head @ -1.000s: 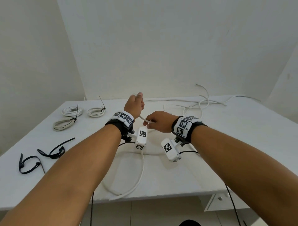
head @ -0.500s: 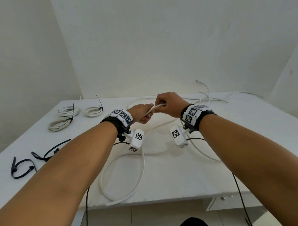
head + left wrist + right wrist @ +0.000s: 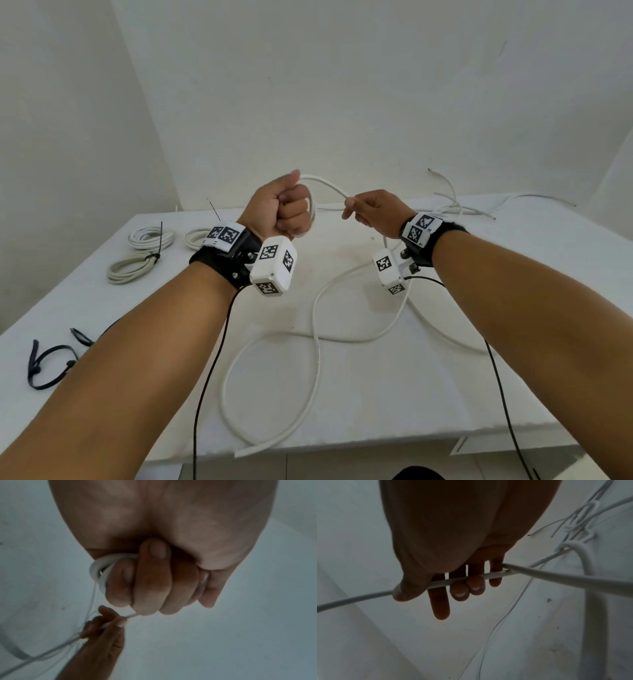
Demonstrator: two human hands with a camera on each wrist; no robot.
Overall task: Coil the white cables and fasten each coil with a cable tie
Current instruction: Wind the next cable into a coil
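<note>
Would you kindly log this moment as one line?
left hand: grips cable loops | right hand: pinches white cable | finished coils: three | stage: coiling

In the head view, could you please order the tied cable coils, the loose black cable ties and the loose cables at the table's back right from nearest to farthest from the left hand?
From the left hand:
1. Tied cable coils, just to its left at the table's back.
2. Loose cables, across at the back right, beyond the right hand.
3. Black cable ties, near the front left edge.
</note>
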